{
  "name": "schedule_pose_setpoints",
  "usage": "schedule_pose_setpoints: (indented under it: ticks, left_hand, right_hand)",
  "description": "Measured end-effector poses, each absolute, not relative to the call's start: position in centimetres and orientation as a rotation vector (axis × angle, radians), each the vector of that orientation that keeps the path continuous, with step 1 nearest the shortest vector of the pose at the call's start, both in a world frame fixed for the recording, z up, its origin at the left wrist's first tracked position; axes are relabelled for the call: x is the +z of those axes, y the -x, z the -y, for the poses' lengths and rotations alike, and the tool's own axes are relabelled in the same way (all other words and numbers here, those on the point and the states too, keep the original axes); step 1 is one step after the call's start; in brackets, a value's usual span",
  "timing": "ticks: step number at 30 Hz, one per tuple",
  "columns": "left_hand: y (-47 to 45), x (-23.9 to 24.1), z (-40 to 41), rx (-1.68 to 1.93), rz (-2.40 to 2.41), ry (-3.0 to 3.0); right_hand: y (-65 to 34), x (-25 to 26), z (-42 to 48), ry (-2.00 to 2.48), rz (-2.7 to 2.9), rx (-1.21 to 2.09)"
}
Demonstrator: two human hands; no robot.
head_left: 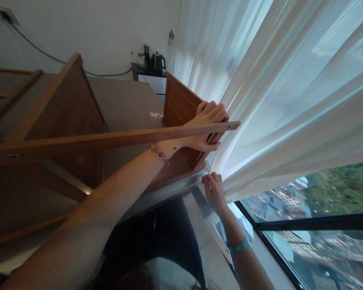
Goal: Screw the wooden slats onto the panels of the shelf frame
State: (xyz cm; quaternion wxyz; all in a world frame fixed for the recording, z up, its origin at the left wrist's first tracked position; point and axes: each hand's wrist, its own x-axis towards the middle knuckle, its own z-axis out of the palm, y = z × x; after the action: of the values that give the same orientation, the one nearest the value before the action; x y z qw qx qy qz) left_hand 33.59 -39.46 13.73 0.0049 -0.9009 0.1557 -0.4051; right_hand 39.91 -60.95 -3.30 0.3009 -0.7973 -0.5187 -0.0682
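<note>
My left hand (207, 114) reaches under a long wooden rail (130, 137) and is closed around the outer edge of an upright wooden panel (181, 100) at the far end of the furniture frame. Its thumb presses one side and its fingers curl over the other. Lower down, my right hand (214, 187) is closed in a pinch beside the panel's bottom corner. A small thin dark thing shows at its fingertips, too small to name. A broad flat board (124, 104) lies between the end panel and another upright wooden panel (69, 92).
White curtains (260, 88) hang close on the right, beside a window with a dark frame (314, 222). A black kettle (158, 62) stands on a small cabinet (153, 82) at the back. A black cable (48, 54) runs along the wall. My legs are below the frame.
</note>
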Motion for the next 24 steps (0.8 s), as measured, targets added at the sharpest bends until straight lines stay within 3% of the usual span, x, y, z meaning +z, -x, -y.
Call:
schedule_pose_setpoints:
  ticks: [10, 24]
  left_hand:
    - [-33.4, 13.8, 39.5, -1.373, -0.501, 2.789]
    - [-33.7, 13.4, 39.5, -1.387, -0.489, 2.77]
  right_hand:
    - [-41.1, -0.7, 60.4, 2.328, 1.929, -0.61]
    - [-41.7, -0.6, 60.2, 2.309, 1.984, -0.608]
